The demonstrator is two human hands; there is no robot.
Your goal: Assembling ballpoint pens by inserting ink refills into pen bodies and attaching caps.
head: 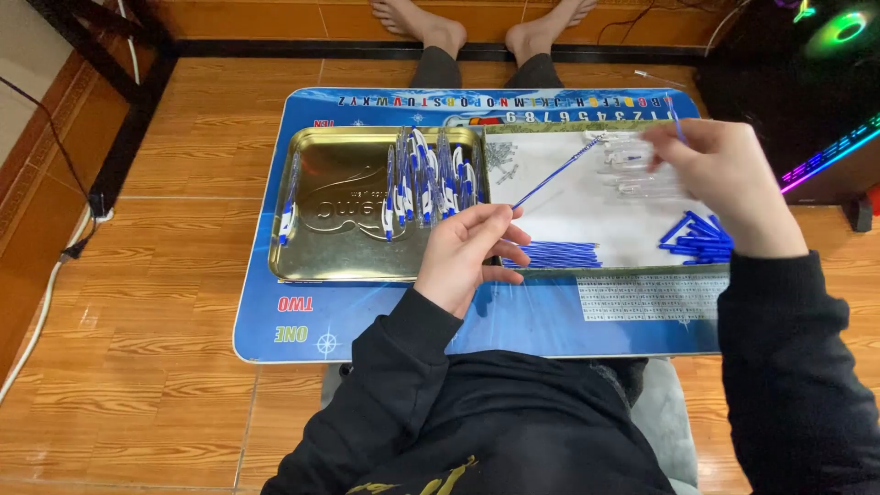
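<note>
In the head view, the left hand [472, 252] pinches the lower end of a thin blue ink refill [557, 172] between thumb and fingertips, the refill slanting up and away over the white tray [587, 220]. The right hand [724, 179] is closed around a clear pen barrel [676, 117], poised above the far right part of that tray. On the white tray lie a heap of blue refills [555, 254] at its near edge, a bunch of blue caps [698, 240] at its right side and clear barrels [632, 158] at its far side. Touching the tray's left edge is a gold metal tray [339, 211] holding finished blue-and-white pens [426, 183]. Both sit on a low blue bench [513, 316].
</note>
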